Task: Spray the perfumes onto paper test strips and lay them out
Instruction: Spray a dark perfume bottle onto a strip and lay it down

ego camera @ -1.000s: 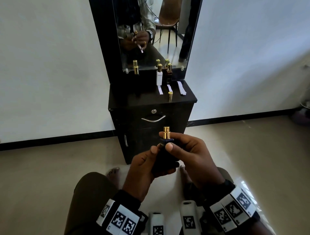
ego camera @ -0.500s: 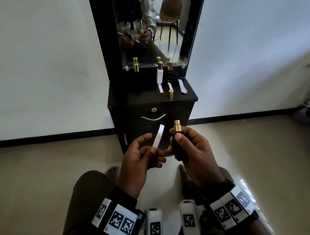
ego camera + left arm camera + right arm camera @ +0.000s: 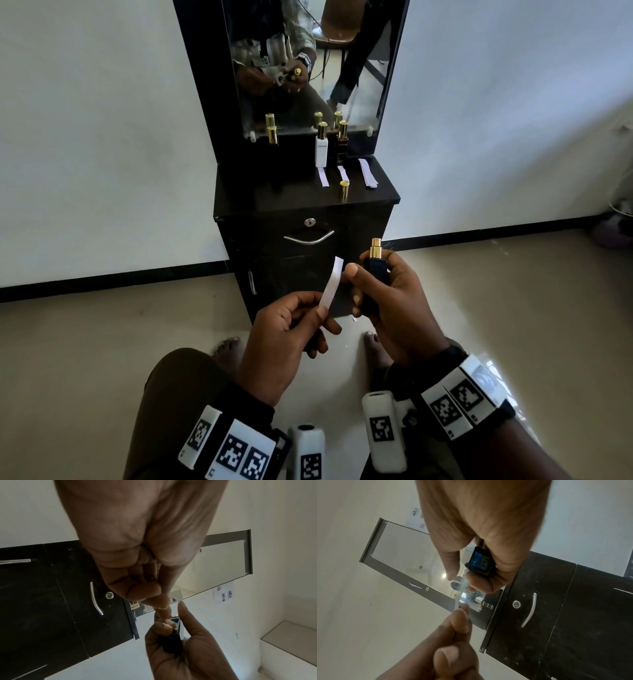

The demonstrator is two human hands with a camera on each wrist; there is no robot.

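Right hand [image 3: 488,527] grips dark perfume bottle [image 3: 479,561].

Both wrists: black bands [image 3: 459,356] carrying white rectangular plates printed with black square fiducial codes, two to three plates per wrist [image 3: 239,455]. White rounded camera housing on the inner side of each wrist, each with its own code tag [image 3: 382,428]; the left one shows a dark round opening on top [image 3: 306,428]. Dark olive-brown trousers [image 3: 171,394]. Bare feet [image 3: 227,349]. Mirror reflection shows a light checked shirt [image 3: 274,44].
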